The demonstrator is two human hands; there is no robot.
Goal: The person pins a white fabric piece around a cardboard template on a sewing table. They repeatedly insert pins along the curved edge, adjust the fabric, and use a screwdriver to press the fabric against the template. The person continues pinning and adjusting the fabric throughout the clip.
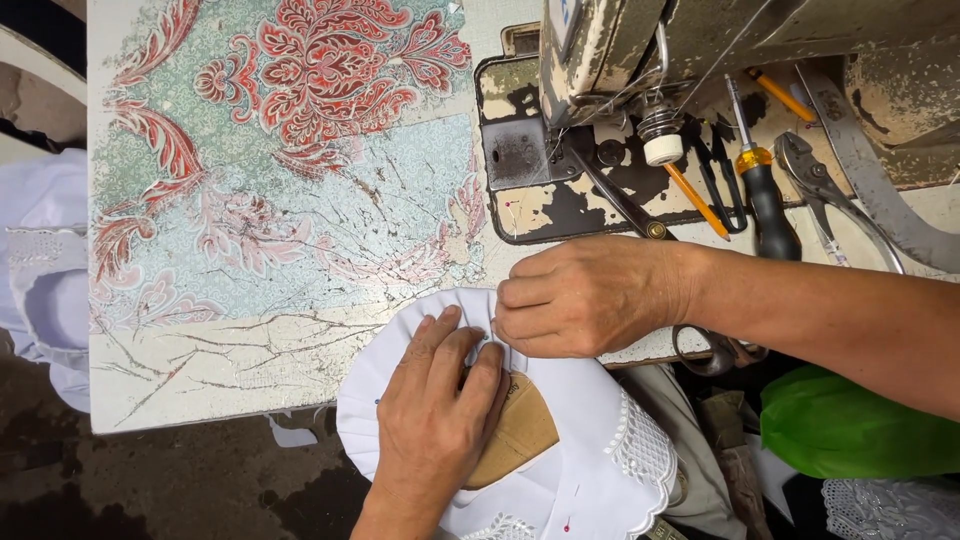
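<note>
White fabric (590,470), pleated along its top edge and trimmed with lace on the right, is lying half on the near edge of the table (200,350) and half hanging off toward the person. A tan cardboard piece (520,430) is sitting on top of it, partly under the left hand (435,420). That hand is lying flat, fingers (480,365) extended and close together, pressing down on cloth and cardboard, tips right at the pleated edge. Right hand (585,298) is coming in from the right, fingers curled and bunched together, tips (515,325) pinching the fold just beside the left fingertips; the two hands are touching or nearly so. A pin with a red head (567,524) is sticking in the fabric near the bottom. Table covering is a cracked floral print in red and pale blue. Behind the right hand, the sewing machine (640,40) is standing on its worn plate, with scissors (700,345) partly under the wrist, a screwdriver with a black and yellow handle (765,195), pliers (830,195) and an orange pencil (695,200) lying alongside. A green bag (850,425) is sitting below the right forearm; more white cloth (40,260) is hanging off the left end.
</note>
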